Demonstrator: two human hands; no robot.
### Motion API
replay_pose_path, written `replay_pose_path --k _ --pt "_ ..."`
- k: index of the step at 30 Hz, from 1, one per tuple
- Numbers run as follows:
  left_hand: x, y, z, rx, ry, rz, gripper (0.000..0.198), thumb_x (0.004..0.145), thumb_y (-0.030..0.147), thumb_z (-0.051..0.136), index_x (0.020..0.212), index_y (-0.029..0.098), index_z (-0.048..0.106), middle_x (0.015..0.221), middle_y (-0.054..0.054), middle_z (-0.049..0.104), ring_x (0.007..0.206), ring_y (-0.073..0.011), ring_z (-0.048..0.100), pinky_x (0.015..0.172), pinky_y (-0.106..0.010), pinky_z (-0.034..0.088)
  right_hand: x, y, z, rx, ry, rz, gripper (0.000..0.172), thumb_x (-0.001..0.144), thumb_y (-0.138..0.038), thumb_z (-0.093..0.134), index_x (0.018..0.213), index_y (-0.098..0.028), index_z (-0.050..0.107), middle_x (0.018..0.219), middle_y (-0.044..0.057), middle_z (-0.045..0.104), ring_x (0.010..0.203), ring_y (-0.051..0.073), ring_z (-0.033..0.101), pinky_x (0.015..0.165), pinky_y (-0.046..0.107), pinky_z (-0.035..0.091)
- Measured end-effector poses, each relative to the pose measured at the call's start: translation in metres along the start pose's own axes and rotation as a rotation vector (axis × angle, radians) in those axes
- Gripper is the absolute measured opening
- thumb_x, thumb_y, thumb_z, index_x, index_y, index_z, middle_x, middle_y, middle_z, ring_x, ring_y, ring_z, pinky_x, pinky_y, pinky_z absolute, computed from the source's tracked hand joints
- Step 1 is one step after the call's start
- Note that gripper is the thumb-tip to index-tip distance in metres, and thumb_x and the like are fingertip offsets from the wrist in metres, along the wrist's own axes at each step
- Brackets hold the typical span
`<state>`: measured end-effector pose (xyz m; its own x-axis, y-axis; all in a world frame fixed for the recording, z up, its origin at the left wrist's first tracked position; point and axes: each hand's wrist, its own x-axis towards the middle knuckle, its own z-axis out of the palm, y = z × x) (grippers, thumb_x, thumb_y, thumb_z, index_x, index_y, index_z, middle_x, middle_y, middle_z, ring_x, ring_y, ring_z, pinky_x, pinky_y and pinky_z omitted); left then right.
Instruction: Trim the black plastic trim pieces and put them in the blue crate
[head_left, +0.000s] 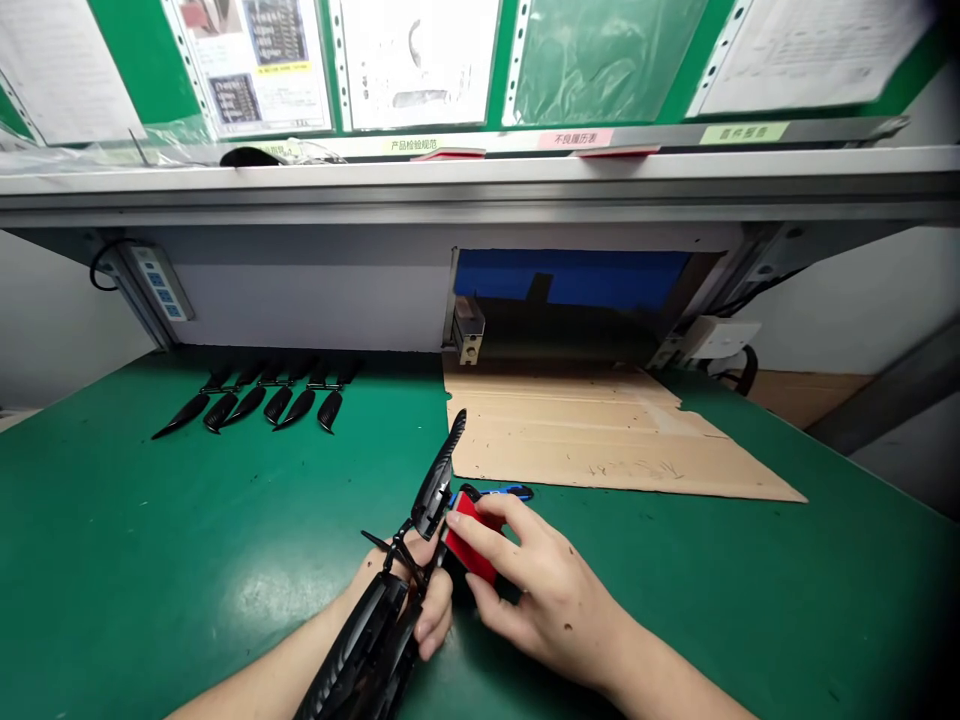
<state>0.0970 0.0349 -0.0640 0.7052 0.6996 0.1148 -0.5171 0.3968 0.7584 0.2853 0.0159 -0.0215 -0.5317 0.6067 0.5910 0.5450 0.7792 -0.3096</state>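
Note:
My left hand [433, 612] is closed around glossy black folding propeller blades [367, 630], which cover part of its fingers. One blade points up and away, while others run down towards the bottom edge of the view. Between the thumb and fingers of my right hand [562, 590] is a flat red block [472, 542]. The block sits right beside the propeller hub; I cannot tell whether they touch. Just behind the block lies a blue and black tool [516, 492], partly hidden.
Several black propellers [277, 400] lie in a row on the green tabletop [187, 530] at the back left. A cardboard sheet [600, 440] covers the back right. Above runs a shelf edge [375, 190]; a power strip [163, 285] is fixed at left.

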Motion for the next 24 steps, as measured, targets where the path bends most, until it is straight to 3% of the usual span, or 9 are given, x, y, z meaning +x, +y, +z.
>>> replay_pose_path --k 4,8,11,14,18,21,24 --pt "0.001 0.0 -0.005 0.0 0.026 -0.019 0.041 0.1 0.038 0.029 0.084 0.012 0.057 0.036 0.003 0.042 0.028 -0.0109 0.04 0.035 -0.021 0.025 0.001 0.003 0.0 -0.011 -0.025 -0.095 0.051 0.088 -0.011 0.05 0.137 -0.024 0.047 0.116 0.012 0.047 0.1 0.026 0.051 0.083 0.041 0.049" --pt "0.001 0.001 -0.007 0.006 0.043 -0.017 0.038 0.101 0.037 0.03 0.094 0.012 0.058 0.037 0.005 0.041 0.029 -0.0102 0.041 0.037 -0.02 0.028 0.003 0.002 0.004 0.016 0.02 0.003 0.048 0.087 -0.012 0.05 0.135 -0.022 0.048 0.114 0.013 0.048 0.097 0.025 0.051 0.082 0.04 0.049" --pt "0.0 0.002 -0.008 0.004 0.062 0.003 0.039 0.101 0.036 0.031 0.091 0.011 0.059 0.038 0.005 0.04 0.029 -0.0092 0.041 0.034 -0.018 0.026 0.004 -0.001 0.005 0.046 0.024 -0.047 0.047 0.086 -0.012 0.051 0.132 -0.022 0.05 0.113 0.012 0.049 0.097 0.025 0.052 0.082 0.04 0.049" --pt "0.001 0.0 -0.012 -0.003 0.06 0.006 0.038 0.1 0.037 0.032 0.092 0.011 0.059 0.037 0.005 0.04 0.029 -0.0098 0.042 0.034 -0.018 0.028 0.005 -0.003 0.005 0.045 0.038 -0.002 0.047 0.086 -0.011 0.05 0.132 -0.022 0.051 0.112 0.012 0.05 0.095 0.025 0.052 0.08 0.039 0.05" --pt "0.003 -0.003 -0.017 -0.011 0.035 -0.003 0.044 0.1 0.038 0.03 0.079 0.012 0.058 0.036 0.004 0.039 0.028 -0.0105 0.04 0.031 -0.018 0.028 0.004 -0.004 0.004 0.064 0.014 -0.026 0.047 0.085 -0.012 0.05 0.131 -0.023 0.052 0.112 0.012 0.05 0.096 0.025 0.052 0.081 0.039 0.05" --pt "0.003 -0.003 -0.018 -0.007 0.018 0.014 0.036 0.1 0.038 0.034 0.09 0.013 0.058 0.037 0.005 0.04 0.028 -0.0109 0.042 0.033 -0.018 0.03 0.003 -0.003 0.003 0.063 0.034 0.027 0.047 0.086 -0.01 0.048 0.131 -0.022 0.052 0.111 0.011 0.051 0.096 0.024 0.053 0.081 0.038 0.05" --pt "0.002 -0.003 -0.017 0.007 0.005 0.008 0.035 0.099 0.037 0.035 0.09 0.012 0.058 0.038 0.005 0.042 0.029 -0.0112 0.044 0.033 -0.018 0.028 0.003 -0.003 0.002 0.068 0.021 -0.013 0.046 0.085 -0.012 0.049 0.13 -0.023 0.053 0.112 0.011 0.05 0.096 0.024 0.053 0.08 0.039 0.05"
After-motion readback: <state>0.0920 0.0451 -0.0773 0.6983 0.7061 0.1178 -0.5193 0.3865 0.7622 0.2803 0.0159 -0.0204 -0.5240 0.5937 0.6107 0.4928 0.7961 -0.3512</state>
